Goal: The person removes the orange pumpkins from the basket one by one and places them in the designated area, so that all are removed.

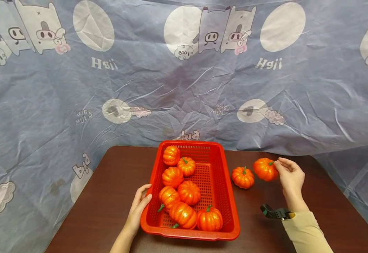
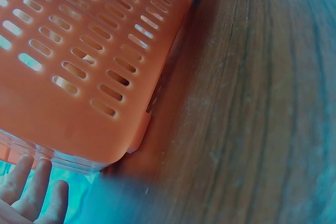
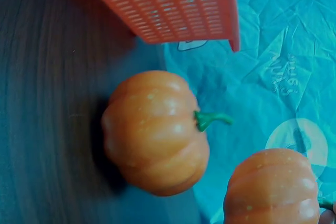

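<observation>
My right hand [image 1: 292,177] pinches the green stem of a small orange pumpkin [image 1: 265,169], which hangs tilted above the table at the right. A second pumpkin [image 1: 243,177], stem up, sits on the table between it and the red plastic basket [image 1: 231,196]. Both show in the right wrist view, the loose pumpkin [image 3: 157,132] nearer the middle and the held pumpkin [image 3: 273,190] at the lower edge. Several pumpkins [image 1: 189,192] lie inside the basket, mostly at its left and front. Fairly straight fingers of my left hand [image 1: 137,207] touch the basket's left rim.
The brown wooden table [image 1: 104,196] carries the basket at its middle. Behind it hangs a wrinkled grey-blue cloth [image 1: 184,88] with cartoon prints. A black strap device [image 1: 275,213] sticks out from my right wrist over the table.
</observation>
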Demonstrator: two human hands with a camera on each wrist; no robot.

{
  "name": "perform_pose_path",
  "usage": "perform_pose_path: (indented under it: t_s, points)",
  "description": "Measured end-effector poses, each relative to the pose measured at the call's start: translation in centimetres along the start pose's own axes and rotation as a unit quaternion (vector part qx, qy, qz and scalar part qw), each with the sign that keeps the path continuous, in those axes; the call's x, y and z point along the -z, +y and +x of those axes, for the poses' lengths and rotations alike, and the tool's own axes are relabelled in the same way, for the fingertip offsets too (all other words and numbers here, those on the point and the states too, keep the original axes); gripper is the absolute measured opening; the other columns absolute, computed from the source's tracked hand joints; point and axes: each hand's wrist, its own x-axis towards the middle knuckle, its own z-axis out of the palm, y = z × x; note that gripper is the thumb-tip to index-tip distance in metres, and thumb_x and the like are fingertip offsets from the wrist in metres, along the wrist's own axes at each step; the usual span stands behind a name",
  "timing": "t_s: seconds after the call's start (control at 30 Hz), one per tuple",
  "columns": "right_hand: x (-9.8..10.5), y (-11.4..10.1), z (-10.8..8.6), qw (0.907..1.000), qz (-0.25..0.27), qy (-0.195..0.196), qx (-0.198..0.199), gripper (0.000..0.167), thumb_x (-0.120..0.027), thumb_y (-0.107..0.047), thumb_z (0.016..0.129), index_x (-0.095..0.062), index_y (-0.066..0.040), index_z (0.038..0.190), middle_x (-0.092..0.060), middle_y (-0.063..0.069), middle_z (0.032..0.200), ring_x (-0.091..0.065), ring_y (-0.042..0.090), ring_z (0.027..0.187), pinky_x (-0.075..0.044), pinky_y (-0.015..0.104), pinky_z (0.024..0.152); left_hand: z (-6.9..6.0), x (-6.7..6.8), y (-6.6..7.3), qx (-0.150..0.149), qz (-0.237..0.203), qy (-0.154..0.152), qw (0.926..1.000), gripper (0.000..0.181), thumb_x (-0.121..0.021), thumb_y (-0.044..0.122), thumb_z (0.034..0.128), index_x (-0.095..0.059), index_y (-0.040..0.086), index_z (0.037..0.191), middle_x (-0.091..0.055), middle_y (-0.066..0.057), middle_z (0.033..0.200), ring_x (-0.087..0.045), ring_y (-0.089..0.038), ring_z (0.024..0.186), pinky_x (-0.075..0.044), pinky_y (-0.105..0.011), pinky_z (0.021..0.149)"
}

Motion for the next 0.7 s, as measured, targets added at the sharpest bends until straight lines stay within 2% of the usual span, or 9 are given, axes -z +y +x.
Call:
perform_pose_path:
  t_s: [0.03,0.13,0.37,0.7]
  points:
    - [-0.2,-0.8,-0.7,0.9999,-0.001,0.009,-0.007,0.018,-0.071,0.003,0.078,-0.071,-0.013,0.087,-0.066,-0.012,0.073,-0.060,0.000,0.068,-0.046,0.009,0.061,0.0,0.0,0.0,0.000,0.002,0.000,1.0000,0.037,-0.043,0.011,0.0978,-0.036,0.005,0.134,-0.044,-0.027,0.122,-0.055,-0.026,0.101,-0.050,-0.034,0.080]
    - [-0.2,-1.2,-1.2,0.9996,0.000,0.019,-0.019,0.023,-0.070,0.004,0.078,-0.070,-0.018,0.083,-0.065,-0.013,0.071,-0.060,-0.002,0.065,-0.045,0.008,0.059,0.0,0.0,0.1,0.001,0.005,-0.001,1.0000,0.037,-0.043,0.011,0.0979,-0.036,0.005,0.134,-0.044,-0.027,0.123,-0.055,-0.027,0.102,-0.050,-0.034,0.081]
    - [0.1,-0.1,-1.0,0.9993,-0.012,0.031,-0.015,0.020,-0.070,0.003,0.079,-0.070,-0.016,0.085,-0.065,-0.014,0.070,-0.060,-0.003,0.065,-0.044,0.008,0.058,0.0,0.0,0.2,0.005,0.013,-0.001,0.9999,0.037,-0.043,0.012,0.0982,-0.036,0.006,0.134,-0.043,-0.027,0.122,-0.054,-0.027,0.102,-0.050,-0.034,0.081]
    - [0.2,1.3,-0.8,0.9990,-0.032,0.030,-0.007,0.022,-0.067,0.003,0.081,-0.068,-0.019,0.083,-0.065,-0.014,0.072,-0.058,-0.004,0.065,-0.044,0.008,0.058,0.0,0.0,0.3,0.005,0.012,-0.001,0.9999,0.037,-0.042,0.012,0.0981,-0.036,0.005,0.134,-0.043,-0.027,0.124,-0.054,-0.026,0.104,-0.049,-0.032,0.082]
